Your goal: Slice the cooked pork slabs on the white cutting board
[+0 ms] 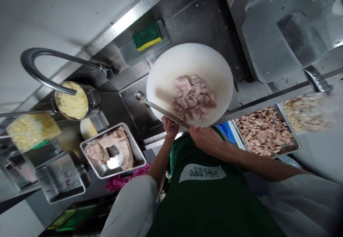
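Note:
My right hand (202,137) is wrapped round the handle of a long-bladed knife (166,112). The blade points left across the near edge of a round white cutting board (162,64). Just under the blade, at the board's rim, my left hand (170,126) is closed with its fingers curled; what is in them, if anything, is hidden. A heap of cut pale cooked meat (194,96) lies on the board, beyond the knife.
A metal tray (100,172) with large meat pieces stands left, below a pot of yellowish slices (72,101) and a curved faucet (34,56). A sponge (147,36) lies behind the board. Right are a cleaver (302,39) and a tray of chopped meat (264,131).

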A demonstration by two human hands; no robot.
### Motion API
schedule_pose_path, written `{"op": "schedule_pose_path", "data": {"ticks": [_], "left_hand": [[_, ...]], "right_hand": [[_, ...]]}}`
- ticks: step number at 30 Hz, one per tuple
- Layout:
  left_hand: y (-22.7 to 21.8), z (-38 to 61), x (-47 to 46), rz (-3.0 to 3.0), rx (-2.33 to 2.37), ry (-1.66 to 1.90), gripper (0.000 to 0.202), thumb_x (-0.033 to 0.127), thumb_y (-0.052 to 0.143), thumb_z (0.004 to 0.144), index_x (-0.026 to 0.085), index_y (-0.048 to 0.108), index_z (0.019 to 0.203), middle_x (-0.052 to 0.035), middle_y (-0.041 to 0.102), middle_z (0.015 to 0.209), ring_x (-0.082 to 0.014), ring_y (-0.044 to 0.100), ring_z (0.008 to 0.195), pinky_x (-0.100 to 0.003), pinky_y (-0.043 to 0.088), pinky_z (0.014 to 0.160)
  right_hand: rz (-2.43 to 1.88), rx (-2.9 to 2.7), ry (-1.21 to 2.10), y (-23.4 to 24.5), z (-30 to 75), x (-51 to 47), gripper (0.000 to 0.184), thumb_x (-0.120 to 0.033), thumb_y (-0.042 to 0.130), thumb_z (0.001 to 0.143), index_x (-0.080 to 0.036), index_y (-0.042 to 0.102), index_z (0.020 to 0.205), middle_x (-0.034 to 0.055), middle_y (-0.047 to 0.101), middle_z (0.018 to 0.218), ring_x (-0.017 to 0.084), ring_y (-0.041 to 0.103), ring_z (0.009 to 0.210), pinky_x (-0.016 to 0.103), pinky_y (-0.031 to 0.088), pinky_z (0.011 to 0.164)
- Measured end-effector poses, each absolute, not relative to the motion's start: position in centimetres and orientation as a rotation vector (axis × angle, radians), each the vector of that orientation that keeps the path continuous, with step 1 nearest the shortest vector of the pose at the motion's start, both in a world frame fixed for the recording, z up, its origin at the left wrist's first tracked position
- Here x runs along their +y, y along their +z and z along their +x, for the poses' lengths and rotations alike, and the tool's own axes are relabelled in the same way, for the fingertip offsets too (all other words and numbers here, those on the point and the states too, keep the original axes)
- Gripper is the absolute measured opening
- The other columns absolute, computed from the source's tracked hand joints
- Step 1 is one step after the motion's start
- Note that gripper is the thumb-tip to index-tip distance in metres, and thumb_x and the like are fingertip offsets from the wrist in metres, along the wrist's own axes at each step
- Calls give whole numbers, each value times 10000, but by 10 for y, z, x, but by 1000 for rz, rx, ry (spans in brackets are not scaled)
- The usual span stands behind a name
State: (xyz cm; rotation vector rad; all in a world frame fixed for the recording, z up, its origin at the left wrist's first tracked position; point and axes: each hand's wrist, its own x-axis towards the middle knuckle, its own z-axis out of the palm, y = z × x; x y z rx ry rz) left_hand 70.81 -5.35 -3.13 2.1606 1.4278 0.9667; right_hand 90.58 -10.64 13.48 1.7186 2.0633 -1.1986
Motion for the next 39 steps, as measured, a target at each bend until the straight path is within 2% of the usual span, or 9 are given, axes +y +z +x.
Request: {"op": "schedule_pose_path", "data": {"ticks": [6, 11, 16, 20, 26, 31, 36, 39], "left_hand": [[-35, 706, -54, 2138, 1446, 961, 225, 387, 551, 913, 189, 639, 854, -101, 603, 952, -232, 569, 985, -424, 479, 885], [-34, 706, -53, 2180, 1410, 997, 231, 387, 531, 927, 188, 648, 914, -102, 607, 963, -231, 575, 990, -410, 488, 867], [-33, 705, -53, 2174, 1475, 985, 226, 388, 537, 923, 191, 632, 865, -95, 602, 923, -224, 574, 954, -399, 492, 843], [-32, 707, -54, 2233, 1405, 999, 175, 343, 559, 906, 191, 628, 853, -94, 601, 943, -223, 570, 960, -401, 490, 862], [-33, 705, -52, 2175, 1459, 1012, 191, 351, 532, 915, 191, 630, 884, -89, 586, 918, -227, 567, 955, -397, 488, 839], [-35, 706, -54, 2211, 1436, 978, 216, 390, 550, 908, 195, 616, 844, -95, 595, 925, -231, 568, 959, -418, 484, 863], [-33, 708, -53, 2232, 1453, 1010, 199, 366, 543, 918, 189, 629, 892, -97, 603, 954, -221, 579, 973, -404, 497, 854], [-32, 709, -52, 2238, 1409, 1050, 180, 346, 547, 918, 188, 633, 902, -93, 611, 958, -216, 583, 977, -406, 497, 867]], "right_hand": [[1755, 1950, -1223, 148, 917, -141, 239, -199, 297, 1022, -133, 526, 1037, 112, 687, 705, 248, 700, 679, 307, 381, 547], [1723, 1928, -1269, 150, 922, -145, 181, -182, 325, 1013, -153, 503, 1010, 74, 681, 683, 235, 699, 638, 292, 340, 507], [1708, 2013, -1231, 145, 915, -134, 177, -79, 350, 957, -146, 494, 1034, 91, 705, 733, 238, 719, 712, 284, 397, 561], [1722, 1943, -1244, 145, 917, -135, 185, -137, 314, 995, -151, 496, 1023, 80, 689, 691, 243, 715, 677, 287, 412, 556], [1697, 2068, -1228, 140, 912, -126, 215, -67, 335, 955, -124, 501, 1078, 111, 719, 791, 240, 729, 748, 282, 427, 582], [1714, 1953, -1260, 139, 914, -131, 194, -116, 327, 981, -143, 509, 1042, 85, 698, 714, 241, 722, 701, 278, 432, 578], [1709, 2057, -1216, 131, 906, -113, 261, -66, 306, 958, -110, 514, 1110, 145, 731, 853, 256, 734, 817, 296, 468, 643], [1690, 1994, -1262, 131, 912, -122, 267, -105, 297, 976, -115, 526, 1115, 117, 722, 795, 258, 730, 759, 304, 471, 624]]}}
